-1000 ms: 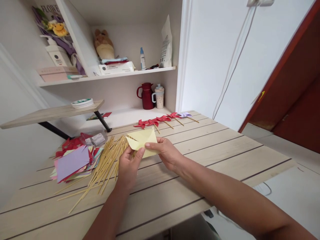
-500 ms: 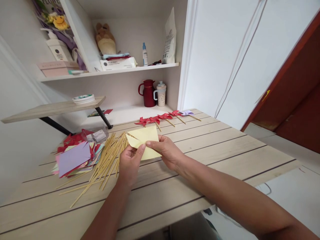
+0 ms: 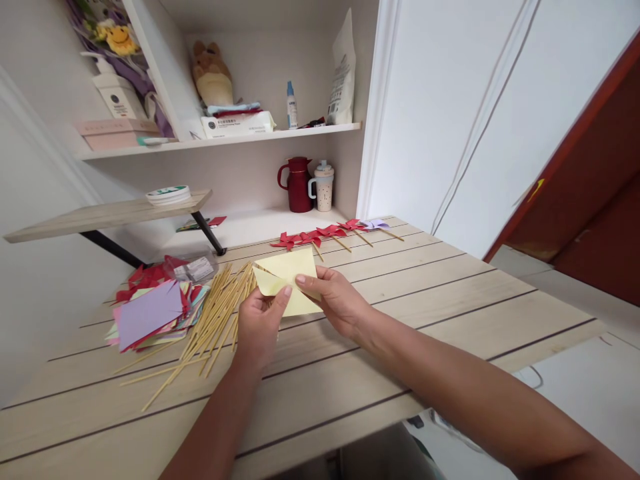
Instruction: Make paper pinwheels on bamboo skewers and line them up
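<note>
"Over the middle of the surface, a pale yellow sheet is hanging between both hands. The left hand is pinching its left near part, thumb on top; the right hand is gripping the right side, thumb pressing close to the middle."

"How are you expecting it to handle?"

"I'm judging it very light, thin and easily bent, not slippery, but open to creasing. A slit is running inward from its far left corner, so tugging there is probably risking a tear. I'm favouring a soft pinch on the uncut edges, thumb above and fingers below."

"And what are you failing to make out?"

"Most fingers are hiding behind the sheet, so I'm not seeing how they're supporting it. The right hand is covering part of the right edge. Just left, thin sticks are lying heaped, some running out of sight behind the left hand. Farther left, a lavender sheet is covering much of a paper stack, and a clear packet is partly hiding red paper pieces. On the far side, red pinwheels are overlapping, leaving their outlines hard to separate."
</note>
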`<state>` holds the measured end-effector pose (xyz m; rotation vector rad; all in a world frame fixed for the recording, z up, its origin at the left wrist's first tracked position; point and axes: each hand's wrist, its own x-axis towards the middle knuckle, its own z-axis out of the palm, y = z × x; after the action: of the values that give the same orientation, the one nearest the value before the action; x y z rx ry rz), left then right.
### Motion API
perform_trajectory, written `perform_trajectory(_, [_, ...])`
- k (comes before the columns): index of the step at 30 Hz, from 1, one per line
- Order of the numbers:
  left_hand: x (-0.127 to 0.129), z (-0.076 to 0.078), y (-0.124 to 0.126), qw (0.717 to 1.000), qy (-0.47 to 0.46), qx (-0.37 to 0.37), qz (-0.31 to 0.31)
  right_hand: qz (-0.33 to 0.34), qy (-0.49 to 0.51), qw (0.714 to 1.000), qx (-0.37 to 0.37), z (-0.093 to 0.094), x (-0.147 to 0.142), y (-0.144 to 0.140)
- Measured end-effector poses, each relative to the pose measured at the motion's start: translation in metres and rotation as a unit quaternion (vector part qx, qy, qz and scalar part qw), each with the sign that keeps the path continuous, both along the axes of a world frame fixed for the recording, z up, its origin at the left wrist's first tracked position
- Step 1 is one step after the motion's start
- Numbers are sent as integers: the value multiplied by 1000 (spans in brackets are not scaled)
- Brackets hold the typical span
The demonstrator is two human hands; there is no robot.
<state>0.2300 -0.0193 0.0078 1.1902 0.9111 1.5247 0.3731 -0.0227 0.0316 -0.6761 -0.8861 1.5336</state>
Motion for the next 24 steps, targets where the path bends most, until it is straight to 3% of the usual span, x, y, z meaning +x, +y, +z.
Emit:
perform_trajectory(5, [-1,4,-2,1000,-12,-18,-21,-5,-24,1000,12,-2,0,2])
perform_trajectory(8, [0,7,-4,999,-13,-25,-33,-100,-84,990,59,-4,2,4])
perform_trajectory(11, [1,7,-4,999,-16,-31,-30,-223,-192,945,142,-2,7,5])
perform_trajectory(13, [1,7,-2,999,-26,-35,-16,-262,-255,906,214,1,12,3])
perform_trajectory(15, [0,6,1,998,-48,-37,1,-261,-286,885,260,5,15,0])
perform_trajectory(19, [-3,4,6,994,-99,-41,31,-196,-308,885,289,7,14,-5])
perform_trajectory(24, [-2,3,3,996,-73,-42,-7,-168,-344,881,280,3,11,0])
